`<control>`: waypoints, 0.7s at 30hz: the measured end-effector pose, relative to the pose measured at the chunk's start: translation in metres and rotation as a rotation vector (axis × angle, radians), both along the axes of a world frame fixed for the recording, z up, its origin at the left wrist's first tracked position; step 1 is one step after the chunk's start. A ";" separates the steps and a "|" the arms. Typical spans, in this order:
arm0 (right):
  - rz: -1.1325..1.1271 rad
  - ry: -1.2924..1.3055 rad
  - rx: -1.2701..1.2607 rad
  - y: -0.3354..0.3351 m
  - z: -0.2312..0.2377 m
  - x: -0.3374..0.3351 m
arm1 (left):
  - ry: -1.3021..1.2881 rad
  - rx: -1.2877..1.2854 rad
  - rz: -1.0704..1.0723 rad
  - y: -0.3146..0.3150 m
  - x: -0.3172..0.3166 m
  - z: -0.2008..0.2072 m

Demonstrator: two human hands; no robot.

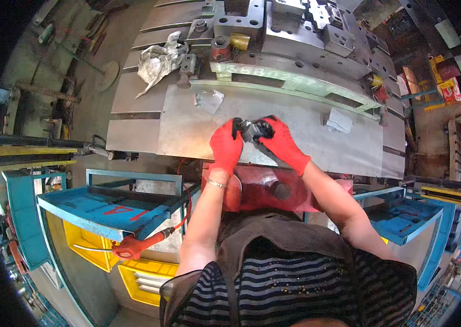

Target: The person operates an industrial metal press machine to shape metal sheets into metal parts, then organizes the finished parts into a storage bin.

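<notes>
Both my hands wear red gloves with black fingers and meet above the near part of a flat metal plate [187,131]. Between them is a small shiny metal part [249,131], mostly covered by the gloves, so its exact kind is not visible. My left hand [226,144] closes its fingertips on one side of the part. From the other side, my right hand [284,140] has its fingers curled round it. A small clear plastic bag [209,101] lies on the plate beyond my left hand. To the right, a pale flat piece [339,121] rests on it.
A heavy steel die [296,76] with a pale green edge stands across the far side. A crumpled rag [159,61] lies left of it. At lower left, a red air gun [132,246] hangs by a blue shelf [99,210], above yellow bins [137,282]. Another blue shelf [405,218] stands right.
</notes>
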State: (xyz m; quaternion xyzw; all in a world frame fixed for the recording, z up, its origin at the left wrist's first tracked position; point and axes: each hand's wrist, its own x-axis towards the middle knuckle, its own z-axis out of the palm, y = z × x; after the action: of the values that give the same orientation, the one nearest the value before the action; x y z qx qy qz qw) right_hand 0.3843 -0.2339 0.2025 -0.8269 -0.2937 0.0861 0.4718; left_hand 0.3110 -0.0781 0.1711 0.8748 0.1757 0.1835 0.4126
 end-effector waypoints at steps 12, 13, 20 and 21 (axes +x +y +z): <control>0.151 0.490 -0.113 0.023 0.017 0.000 | 0.016 0.049 0.091 -0.008 -0.026 -0.001; 0.149 0.487 -0.112 0.021 0.015 0.000 | 0.013 0.050 0.089 -0.008 -0.026 -0.003; 0.085 0.215 0.134 0.022 0.027 -0.013 | -0.234 -0.202 0.224 -0.009 -0.021 -0.001; 0.090 0.195 0.110 0.023 0.031 -0.014 | -0.225 -0.165 0.261 -0.008 -0.021 -0.001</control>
State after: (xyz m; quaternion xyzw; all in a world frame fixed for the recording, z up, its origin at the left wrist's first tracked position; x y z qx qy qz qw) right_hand 0.3700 -0.2106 0.2330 -0.7735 -0.2875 0.1710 0.5383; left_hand 0.2901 -0.0860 0.1698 0.7816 0.2552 0.3170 0.4727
